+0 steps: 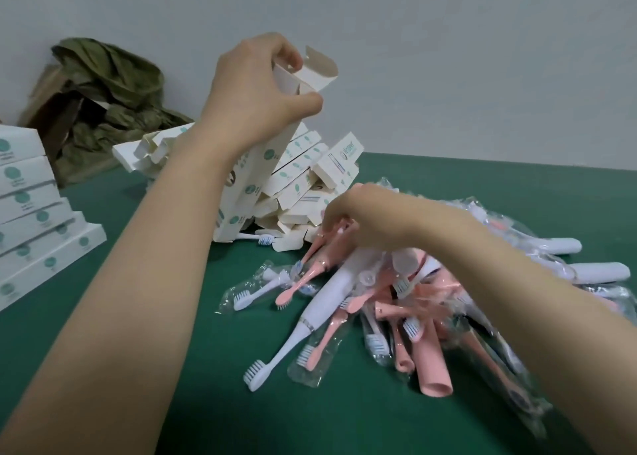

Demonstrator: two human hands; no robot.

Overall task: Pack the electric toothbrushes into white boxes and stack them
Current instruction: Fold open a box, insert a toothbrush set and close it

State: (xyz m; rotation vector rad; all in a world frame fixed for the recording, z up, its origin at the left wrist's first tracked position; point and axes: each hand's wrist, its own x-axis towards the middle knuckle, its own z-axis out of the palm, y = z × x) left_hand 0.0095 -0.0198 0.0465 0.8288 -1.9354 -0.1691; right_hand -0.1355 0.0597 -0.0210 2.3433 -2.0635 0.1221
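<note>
The left hand (255, 87) is raised above the tabletop (455, 185); its grip is closed round the upper part of a long white box (256, 178), thumb on the near face and fingers curled over the far edge; the box stands tilted, its lower end down among the pile of empty boxes (303, 178), its top flaps folded open and pointing up toward the wall.

The right hand (358, 213) reaches down over the heap of toothbrushes (406, 303); its grip is pinched on the thick end of a pink toothbrush (317, 261), fingertips bunched together; the brush slants down to the left, its bristled head resting near small bags of spare brush heads (246, 294); whether it sits in a plastic sleeve is hard to tell.

A white toothbrush (324, 303) lies just beside the pink one, head toward the near edge; the rest of the heap, pink and white, is mostly wrapped in clear plastic and spreads to the right.

At the far left a stack of closed boxes (38, 220) rises in stepped layers, each box marked with a green round logo; behind it, against the wall, lies a crumpled olive cloth (107, 85).
</note>
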